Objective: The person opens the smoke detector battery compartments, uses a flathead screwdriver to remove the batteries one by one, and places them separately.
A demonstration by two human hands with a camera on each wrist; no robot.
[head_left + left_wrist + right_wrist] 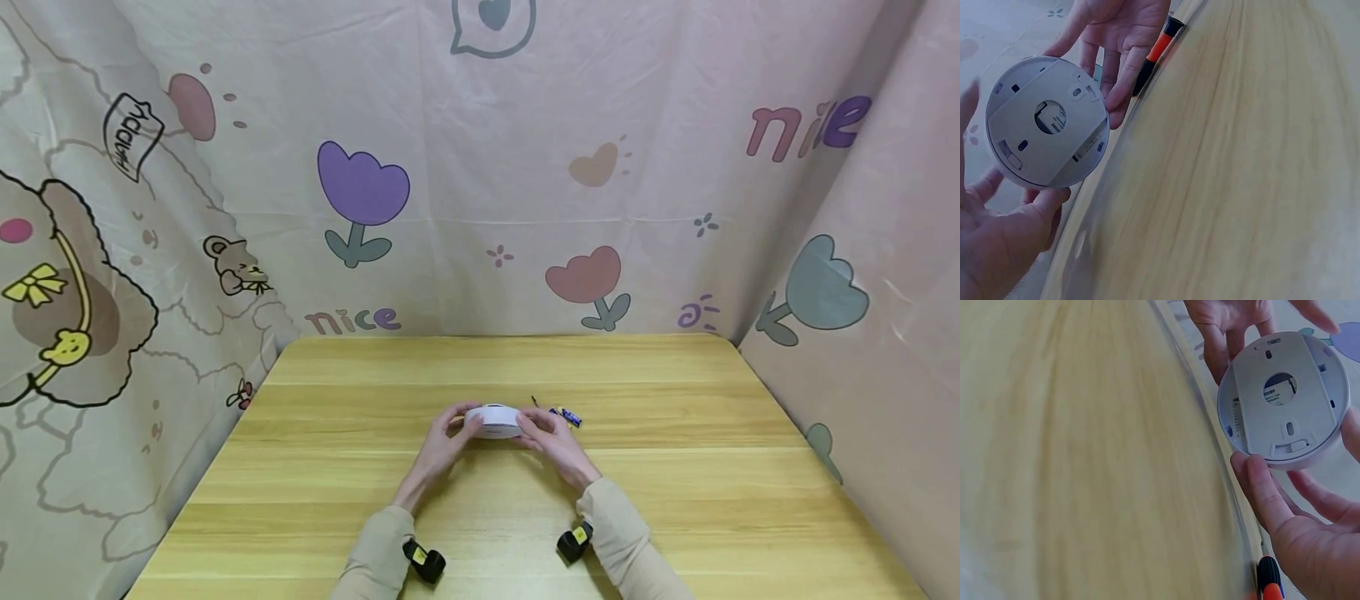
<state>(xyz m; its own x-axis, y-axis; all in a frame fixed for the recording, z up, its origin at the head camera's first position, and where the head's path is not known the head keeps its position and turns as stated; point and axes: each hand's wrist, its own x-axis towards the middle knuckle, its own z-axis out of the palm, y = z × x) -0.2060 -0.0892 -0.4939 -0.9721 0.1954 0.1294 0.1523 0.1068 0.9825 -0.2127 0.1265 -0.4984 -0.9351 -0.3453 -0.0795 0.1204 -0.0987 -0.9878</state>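
A round white smoke detector [493, 421] is held between both hands over the middle of the table. My left hand [444, 437] grips its left edge, thumb on the near side. At the opposite edge, my right hand [553, 435] pinches it with thumb and fingers. Both wrist views show the back of the smoke detector [1047, 150]: a flat mounting plate [1260, 419] with slots and a round central hole, through which a printed label shows.
Blue batteries [570, 417] lie on the wooden table [360, 400] just beyond my right hand. A red and black screwdriver [1160, 47] lies near them. Printed curtains [480, 167] hang behind the table and at both sides.
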